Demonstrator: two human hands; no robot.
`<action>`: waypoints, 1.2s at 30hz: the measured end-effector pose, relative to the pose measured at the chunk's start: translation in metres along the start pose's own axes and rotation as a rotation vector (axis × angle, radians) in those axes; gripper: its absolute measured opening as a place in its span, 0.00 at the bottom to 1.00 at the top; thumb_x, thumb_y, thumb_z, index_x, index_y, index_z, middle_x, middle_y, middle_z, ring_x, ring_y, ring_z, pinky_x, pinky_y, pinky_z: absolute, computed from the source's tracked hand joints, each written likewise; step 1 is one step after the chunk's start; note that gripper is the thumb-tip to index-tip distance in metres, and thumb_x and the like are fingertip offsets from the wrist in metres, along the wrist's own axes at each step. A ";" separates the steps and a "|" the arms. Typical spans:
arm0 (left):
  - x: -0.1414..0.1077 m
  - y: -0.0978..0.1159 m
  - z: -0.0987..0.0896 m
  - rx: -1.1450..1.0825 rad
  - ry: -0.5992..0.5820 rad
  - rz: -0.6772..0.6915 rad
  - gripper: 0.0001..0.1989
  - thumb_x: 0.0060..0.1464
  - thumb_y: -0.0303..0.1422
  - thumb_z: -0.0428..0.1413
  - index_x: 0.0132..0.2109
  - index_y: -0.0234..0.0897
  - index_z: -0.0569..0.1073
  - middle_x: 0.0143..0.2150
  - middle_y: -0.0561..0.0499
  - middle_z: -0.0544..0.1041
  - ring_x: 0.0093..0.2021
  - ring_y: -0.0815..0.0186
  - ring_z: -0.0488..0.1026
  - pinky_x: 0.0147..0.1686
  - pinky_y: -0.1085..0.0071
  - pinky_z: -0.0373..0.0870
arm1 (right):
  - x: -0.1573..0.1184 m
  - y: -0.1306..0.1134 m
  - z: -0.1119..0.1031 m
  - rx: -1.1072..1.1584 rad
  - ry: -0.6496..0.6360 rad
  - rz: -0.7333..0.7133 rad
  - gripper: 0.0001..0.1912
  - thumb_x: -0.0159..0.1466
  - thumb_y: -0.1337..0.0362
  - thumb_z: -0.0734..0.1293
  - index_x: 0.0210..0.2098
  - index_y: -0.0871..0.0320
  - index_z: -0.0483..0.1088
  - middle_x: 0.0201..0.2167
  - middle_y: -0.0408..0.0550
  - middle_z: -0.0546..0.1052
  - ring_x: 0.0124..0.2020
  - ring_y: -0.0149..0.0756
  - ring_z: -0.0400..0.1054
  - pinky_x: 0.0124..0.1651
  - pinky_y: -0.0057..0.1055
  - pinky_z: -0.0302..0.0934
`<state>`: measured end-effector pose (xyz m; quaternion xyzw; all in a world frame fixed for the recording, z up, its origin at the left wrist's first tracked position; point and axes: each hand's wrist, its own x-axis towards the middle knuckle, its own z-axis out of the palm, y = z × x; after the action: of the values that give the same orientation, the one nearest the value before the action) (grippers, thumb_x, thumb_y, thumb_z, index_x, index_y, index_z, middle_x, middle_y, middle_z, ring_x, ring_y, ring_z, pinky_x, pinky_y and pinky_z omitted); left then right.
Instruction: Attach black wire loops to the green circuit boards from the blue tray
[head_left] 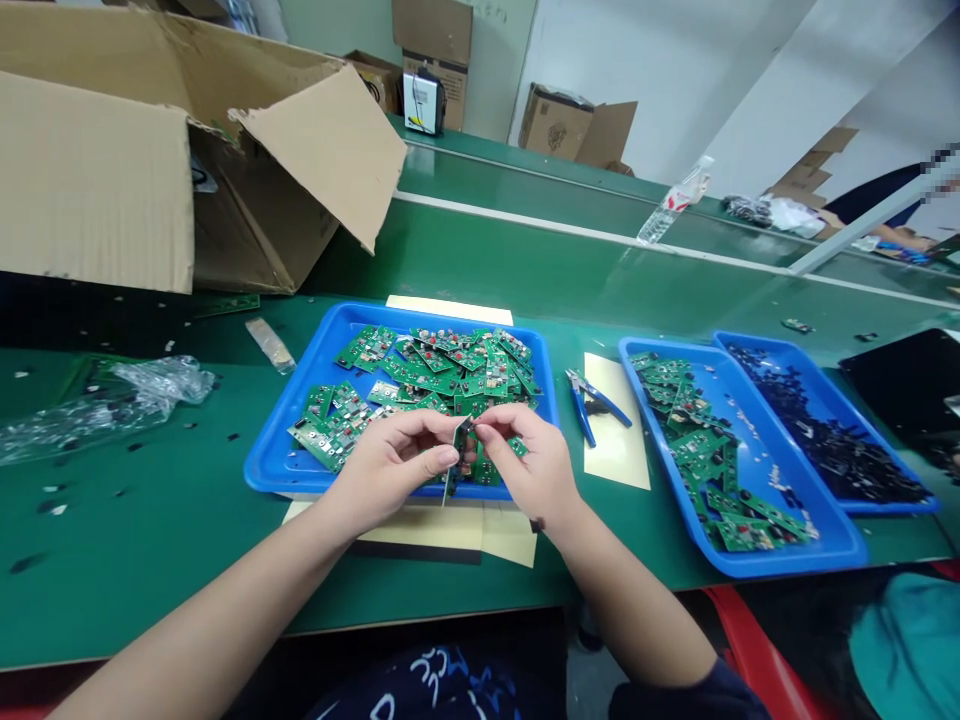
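My left hand (401,455) grips a green circuit board (453,470) between thumb and fingers, its face turned nearly edge-on to me. At the board's upper edge, the thumb and fingertips of my right hand (529,465) are pinched together on a small black part (466,425); its exact shape is too small to tell. Both hands are above the front of a blue tray (285,455), where many green circuit boards (442,365) lie in a loose heap. Cutting pliers (587,408) with blue handles rest to the right of this tray.
On the right, one blue tray (705,545) carries more circuit boards and another (911,505) small black parts. Yellow paper (626,450) lies under the pliers. An open cardboard box (97,180) and crumpled plastic (161,390) occupy the left. A bottle (675,205) stands behind.
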<state>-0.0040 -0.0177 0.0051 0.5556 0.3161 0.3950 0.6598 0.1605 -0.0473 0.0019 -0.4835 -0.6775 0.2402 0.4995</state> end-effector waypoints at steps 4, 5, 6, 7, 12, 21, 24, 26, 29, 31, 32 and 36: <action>0.001 0.000 -0.002 -0.062 -0.109 -0.097 0.12 0.44 0.37 0.63 0.32 0.32 0.75 0.29 0.47 0.78 0.32 0.63 0.76 0.35 0.68 0.74 | 0.000 0.004 0.000 -0.161 0.071 -0.164 0.05 0.63 0.69 0.60 0.32 0.58 0.68 0.28 0.46 0.75 0.29 0.31 0.69 0.32 0.29 0.65; 0.001 0.001 -0.002 -0.074 -0.134 -0.116 0.13 0.44 0.38 0.63 0.32 0.32 0.75 0.29 0.47 0.78 0.31 0.63 0.76 0.35 0.68 0.74 | 0.000 0.005 0.000 -0.185 0.089 -0.203 0.06 0.63 0.69 0.60 0.32 0.57 0.68 0.28 0.46 0.75 0.30 0.32 0.69 0.33 0.30 0.66; 0.002 0.001 -0.003 -0.083 -0.154 -0.127 0.13 0.44 0.38 0.63 0.32 0.32 0.74 0.30 0.47 0.78 0.31 0.63 0.76 0.34 0.68 0.74 | -0.001 0.006 0.000 -0.194 0.109 -0.238 0.06 0.63 0.70 0.60 0.33 0.57 0.68 0.28 0.47 0.75 0.31 0.33 0.69 0.34 0.31 0.66; 0.002 0.001 -0.003 -0.089 -0.167 -0.130 0.13 0.44 0.38 0.63 0.32 0.32 0.74 0.31 0.47 0.78 0.30 0.63 0.76 0.33 0.69 0.74 | -0.001 0.006 0.000 -0.192 0.125 -0.264 0.06 0.63 0.70 0.60 0.33 0.57 0.68 0.29 0.47 0.74 0.33 0.34 0.70 0.36 0.32 0.66; 0.003 0.003 -0.005 0.045 -0.075 -0.011 0.12 0.45 0.37 0.63 0.35 0.33 0.74 0.32 0.46 0.78 0.33 0.63 0.76 0.34 0.68 0.75 | 0.000 0.008 -0.008 -0.123 0.381 -0.230 0.13 0.62 0.72 0.59 0.45 0.55 0.65 0.46 0.52 0.70 0.49 0.40 0.66 0.50 0.43 0.63; 0.002 0.000 -0.009 0.495 -0.033 0.508 0.11 0.48 0.29 0.61 0.42 0.38 0.75 0.37 0.47 0.76 0.39 0.64 0.73 0.39 0.68 0.72 | -0.001 -0.003 -0.010 0.190 -0.024 0.081 0.03 0.58 0.63 0.65 0.32 0.56 0.69 0.29 0.46 0.72 0.29 0.33 0.67 0.32 0.31 0.64; 0.002 0.001 -0.009 0.601 -0.074 0.562 0.11 0.50 0.29 0.59 0.43 0.39 0.74 0.39 0.47 0.76 0.41 0.63 0.73 0.40 0.67 0.71 | -0.001 -0.003 -0.008 0.217 -0.040 0.139 0.04 0.59 0.64 0.64 0.29 0.57 0.67 0.27 0.45 0.71 0.27 0.31 0.65 0.30 0.29 0.63; 0.002 0.001 -0.009 0.647 -0.073 0.569 0.11 0.51 0.30 0.58 0.43 0.39 0.73 0.39 0.47 0.76 0.41 0.64 0.73 0.41 0.67 0.71 | -0.001 -0.002 -0.010 0.173 -0.017 0.114 0.05 0.59 0.64 0.64 0.27 0.57 0.67 0.25 0.44 0.71 0.27 0.31 0.65 0.31 0.30 0.62; 0.003 0.000 -0.010 0.689 -0.076 0.553 0.10 0.52 0.31 0.57 0.44 0.39 0.73 0.38 0.47 0.76 0.40 0.64 0.72 0.40 0.68 0.71 | 0.000 -0.003 -0.013 0.073 0.007 0.019 0.06 0.59 0.65 0.64 0.26 0.56 0.67 0.24 0.44 0.71 0.27 0.32 0.65 0.32 0.31 0.62; 0.003 0.000 -0.010 0.705 -0.080 0.525 0.10 0.52 0.32 0.57 0.43 0.38 0.73 0.37 0.48 0.75 0.38 0.65 0.72 0.39 0.69 0.71 | 0.000 -0.003 -0.013 0.019 0.022 -0.044 0.06 0.59 0.65 0.64 0.25 0.56 0.67 0.24 0.45 0.72 0.27 0.33 0.65 0.32 0.33 0.62; 0.004 0.000 -0.010 0.710 -0.078 0.506 0.10 0.52 0.32 0.57 0.43 0.38 0.73 0.37 0.48 0.75 0.38 0.65 0.72 0.38 0.69 0.70 | 0.000 -0.003 -0.012 0.001 0.031 -0.073 0.06 0.60 0.66 0.63 0.25 0.56 0.67 0.25 0.46 0.72 0.28 0.34 0.66 0.32 0.33 0.62; 0.004 0.000 -0.009 0.731 -0.050 0.453 0.09 0.52 0.33 0.57 0.41 0.37 0.73 0.35 0.49 0.75 0.36 0.65 0.73 0.37 0.70 0.70 | -0.001 -0.001 -0.007 -0.008 0.053 -0.181 0.06 0.59 0.68 0.63 0.26 0.56 0.68 0.26 0.48 0.74 0.30 0.36 0.68 0.34 0.35 0.64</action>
<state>-0.0099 -0.0093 0.0035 0.8177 0.2894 0.3781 0.3235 0.1668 -0.0493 0.0051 -0.4286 -0.7059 0.1785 0.5350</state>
